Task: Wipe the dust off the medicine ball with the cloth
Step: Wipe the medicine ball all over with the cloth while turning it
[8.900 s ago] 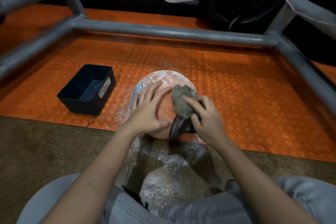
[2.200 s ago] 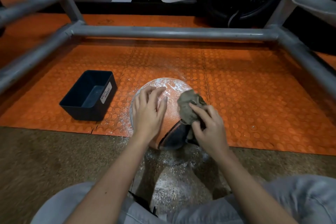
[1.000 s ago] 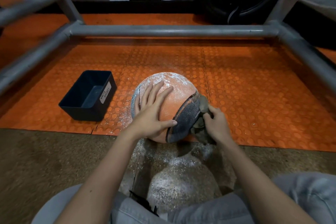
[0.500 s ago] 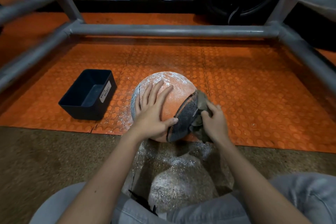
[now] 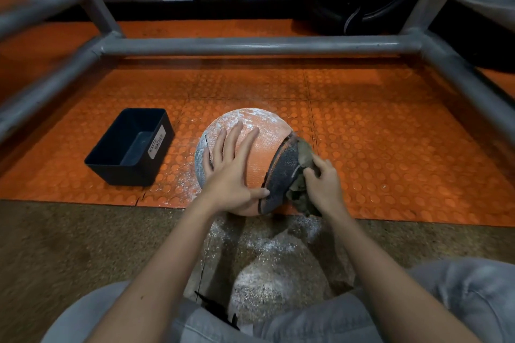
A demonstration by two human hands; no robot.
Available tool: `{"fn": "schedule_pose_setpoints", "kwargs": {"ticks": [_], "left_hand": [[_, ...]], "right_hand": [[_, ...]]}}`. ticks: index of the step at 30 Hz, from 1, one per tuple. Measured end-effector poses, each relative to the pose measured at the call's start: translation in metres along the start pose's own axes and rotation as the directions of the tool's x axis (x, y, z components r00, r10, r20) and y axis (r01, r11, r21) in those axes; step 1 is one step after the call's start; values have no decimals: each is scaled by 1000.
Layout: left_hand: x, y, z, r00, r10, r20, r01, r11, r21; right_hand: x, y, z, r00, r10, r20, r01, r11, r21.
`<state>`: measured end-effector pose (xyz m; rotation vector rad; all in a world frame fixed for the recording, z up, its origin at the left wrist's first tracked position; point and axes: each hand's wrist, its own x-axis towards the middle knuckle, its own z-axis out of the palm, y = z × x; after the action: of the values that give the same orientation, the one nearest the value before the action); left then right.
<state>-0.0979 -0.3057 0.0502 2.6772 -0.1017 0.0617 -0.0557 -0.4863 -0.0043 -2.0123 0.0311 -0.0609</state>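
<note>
Head view: mid-wipe, right hand (image 5: 324,184) grasps cloth (image 5: 305,154) on side of medicine ball (image 5: 264,159), left hand (image 5: 231,172) flat on it, fingers straight; nxt prob. turn ball, do dusty top.

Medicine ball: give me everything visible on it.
The medicine ball is round, pebbled orange with a dark grey panel edged in black. White dust coats its top and left. It sits on the orange studded mat. The left hand lies flat on it; the right hand presses a grey cloth against its right side.
</note>
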Motion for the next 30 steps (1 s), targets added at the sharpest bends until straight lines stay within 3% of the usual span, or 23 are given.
{"fn": "schedule_pose_setpoints", "kwargs": {"ticks": [2,4,7,9,12,15,16,18,20,21,23,25,27,28,30], "left_hand": [[0,-3,-1,1000,-4,-11,4,1000,-4],[0,-7,-5,1000,-3,-1,3,1000,-18],[1,-15,-10,1000,6,12,-5,999,-43],[1,-18,-12,1000,2,21,-1,999,-50],[1,-18,-12,1000,-3,18,4,998,-63],[0,-18,-12,1000,-3,6,3,997,-72],[0,-19,-12,1000,-3,4,3,997,-78],[0,-18,-13,1000,-3,9,4,997,-80],[0,-17,-12,1000,2,10,-1,997,-71],[0,-17,-12,1000,5,8,-4,997,-71],[1,-16,-11,1000,8,10,-7,997,-74],[2,-14,-10,1000,3,5,-2,997,-74],[3,-11,-9,1000,-7,0,7,998,-57],[3,-10,-9,1000,-7,-2,7,999,-49],[1,-12,-8,1000,-2,-7,2,999,-49]], "right_hand": [[-14,-17,4,985,-169,-40,163,979,-125],[-29,-36,11,915,-403,12,395,891,-225],[-31,-29,13,867,-492,75,489,814,-312],[-19,-10,14,929,-371,-16,361,912,-195],[0,17,12,1000,15,-2,-15,1000,-2],[1,12,6,984,90,-155,-95,995,-24],[-3,0,5,978,27,-205,-31,999,-14],[-15,-25,5,945,-247,-216,247,969,-25],[-29,-25,14,866,-491,-96,470,864,-180],[-33,-14,19,847,-529,-52,504,830,-240],[-35,6,22,910,-408,-76,386,900,-202],[-28,13,13,982,-155,-103,138,978,-155],[-18,15,3,988,66,-139,-83,989,-124],[-14,10,-1,978,99,-182,-116,990,-81],[-15,-9,-4,966,-47,-253,49,999,5]]}}
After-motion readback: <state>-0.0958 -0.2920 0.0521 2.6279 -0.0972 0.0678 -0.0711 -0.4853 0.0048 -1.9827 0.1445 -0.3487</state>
